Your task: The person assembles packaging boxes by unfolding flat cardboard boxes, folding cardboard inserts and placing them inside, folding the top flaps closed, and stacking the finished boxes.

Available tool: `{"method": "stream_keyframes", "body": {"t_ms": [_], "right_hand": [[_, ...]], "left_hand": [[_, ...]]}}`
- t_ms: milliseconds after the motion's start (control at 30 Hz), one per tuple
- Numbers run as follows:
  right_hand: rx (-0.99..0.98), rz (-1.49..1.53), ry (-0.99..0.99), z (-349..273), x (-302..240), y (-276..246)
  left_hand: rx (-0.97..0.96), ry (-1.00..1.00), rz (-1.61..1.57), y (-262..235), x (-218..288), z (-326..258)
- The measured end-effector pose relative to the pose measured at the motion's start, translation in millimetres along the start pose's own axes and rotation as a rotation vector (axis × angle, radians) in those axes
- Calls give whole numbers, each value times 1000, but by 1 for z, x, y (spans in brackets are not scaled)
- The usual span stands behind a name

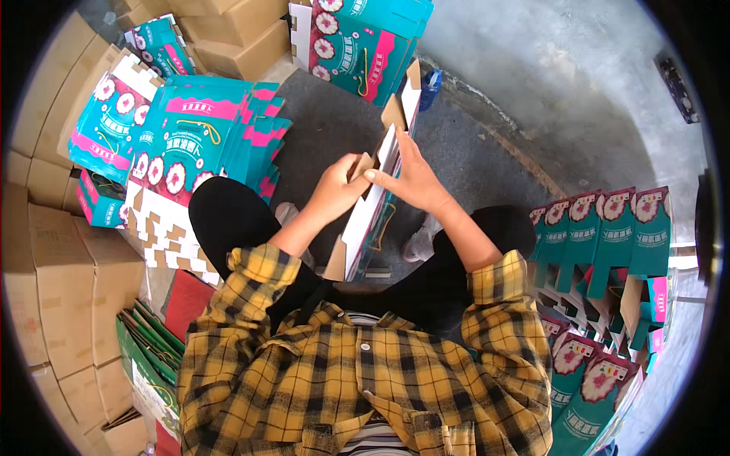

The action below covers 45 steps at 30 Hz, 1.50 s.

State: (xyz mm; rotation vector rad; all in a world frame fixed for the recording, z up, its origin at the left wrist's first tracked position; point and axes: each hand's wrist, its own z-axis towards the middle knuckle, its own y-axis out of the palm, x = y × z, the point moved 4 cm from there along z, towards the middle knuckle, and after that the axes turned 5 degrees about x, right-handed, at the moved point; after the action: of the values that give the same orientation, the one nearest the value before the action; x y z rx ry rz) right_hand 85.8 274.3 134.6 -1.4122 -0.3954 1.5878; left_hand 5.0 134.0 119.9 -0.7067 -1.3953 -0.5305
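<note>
Between my knees stands a partly folded gift carton (pixel 362 220), narrow and slanted, its white inside and brown flaps turned up. My left hand (pixel 338 186) is closed on its near-left side, fingers curled over a small brown flap. On the opposite side my right hand (pixel 414 178) grips the carton, its thumb across the top edge near my left fingers and the other fingers stretched along the wall. A yellow cord handle (pixel 386 223) shows on the carton's right face. The carton's lower part is largely hidden.
Stacked teal and pink flat cartons (pixel 190 129) lie at my left, with more (pixel 361 57) ahead. Folded teal boxes (pixel 650 228) stand in rows at my right. Brown cardboard boxes (pixel 61 281) line the left side. Green bags (pixel 144 365) lie near my left elbow.
</note>
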Motion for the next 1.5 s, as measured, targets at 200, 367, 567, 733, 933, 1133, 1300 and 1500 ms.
{"method": "stream_keyframes", "body": {"t_ms": [200,367,567,733,933,1133,1300,1500], "right_hand": [[78,97,170,-6,9,0],[-125,422,443,-10,38,2],[140,392,254,3,57,-24],[223,464,516,27,110,-94],[38,365,565,35,112,-45],[-25,157,502,52,120,-35],[188,-44,145,61,89,-50],[3,-41,97,74,81,-72]], "left_hand": [[-34,22,252,14,-23,-18],[31,-62,221,13,-32,-10],[155,97,245,-6,-36,-13],[112,388,531,-35,28,-47],[-27,253,814,-24,8,-56],[-224,467,1070,-20,13,-52],[-321,431,996,-15,11,-52],[-353,439,967,-10,16,-52]]}}
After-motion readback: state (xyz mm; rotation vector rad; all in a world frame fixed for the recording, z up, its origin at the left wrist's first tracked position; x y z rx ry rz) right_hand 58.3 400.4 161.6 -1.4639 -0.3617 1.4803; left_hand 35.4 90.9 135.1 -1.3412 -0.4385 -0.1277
